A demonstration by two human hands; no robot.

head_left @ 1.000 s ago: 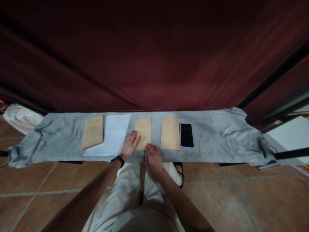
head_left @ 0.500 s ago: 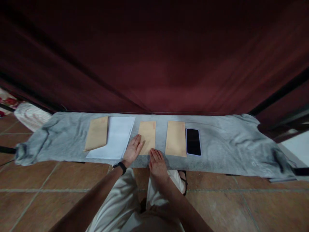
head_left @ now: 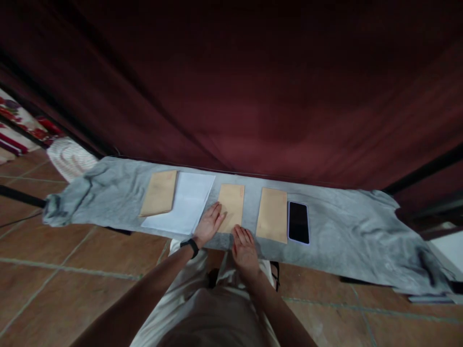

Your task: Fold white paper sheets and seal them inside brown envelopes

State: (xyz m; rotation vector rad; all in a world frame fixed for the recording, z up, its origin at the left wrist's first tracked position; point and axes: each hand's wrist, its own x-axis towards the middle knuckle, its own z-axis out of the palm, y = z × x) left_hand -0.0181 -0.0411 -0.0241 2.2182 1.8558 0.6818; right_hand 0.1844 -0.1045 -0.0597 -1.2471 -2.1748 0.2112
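Note:
A tan paper envelope [head_left: 233, 205] with small red print lies flat in front of me, upright on the grey cloth. My left hand [head_left: 209, 224], a dark band on its wrist, rests open with fingertips at the envelope's left edge. Fingers stretched forward, my right hand [head_left: 244, 246] touches the near right corner of the same envelope. To the right lies a second envelope [head_left: 272, 214], with a phone [head_left: 298, 222] in a pale purple case close beside it. At the left a stack of envelopes [head_left: 158, 193] sits partly on white paper sheets [head_left: 190, 200].
A grey cloth [head_left: 343, 226] with wrinkled ends covers the narrow bench. Behind it hangs a dark red curtain [head_left: 231, 120]. A striped whitish bundle [head_left: 70, 156] is beyond the left end. Brown floor tiles [head_left: 90, 299] lie below.
The camera view has tilted and shifted, so the bench appears slanted down to the right. Both hands stay at the same envelope, with hardly any movement relative to it.

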